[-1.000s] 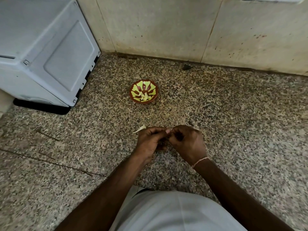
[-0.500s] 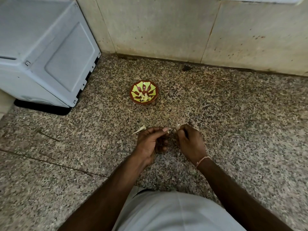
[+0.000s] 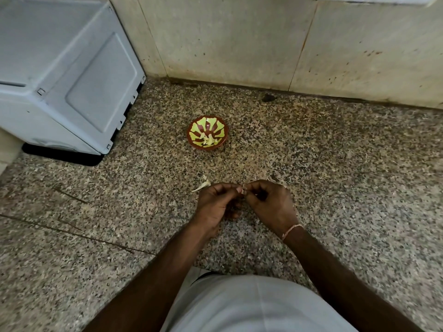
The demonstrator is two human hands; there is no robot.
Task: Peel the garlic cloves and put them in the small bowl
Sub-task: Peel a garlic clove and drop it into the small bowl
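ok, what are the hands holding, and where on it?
A garlic clove, pinched between fingertips of left hand and right hand; which end each holds cannot be told.

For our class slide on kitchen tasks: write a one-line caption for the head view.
Both hands, left and right, pinch a garlic clove near a small bowl.

Speckled granite surface [image 3: 335, 164], stained beige wall tiles [image 3: 239, 44] behind, grey appliance casing [image 3: 60, 75] at left

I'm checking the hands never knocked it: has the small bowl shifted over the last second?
No. The small bowl sits at the same spot beside the grey appliance's corner and equally short of the wall.
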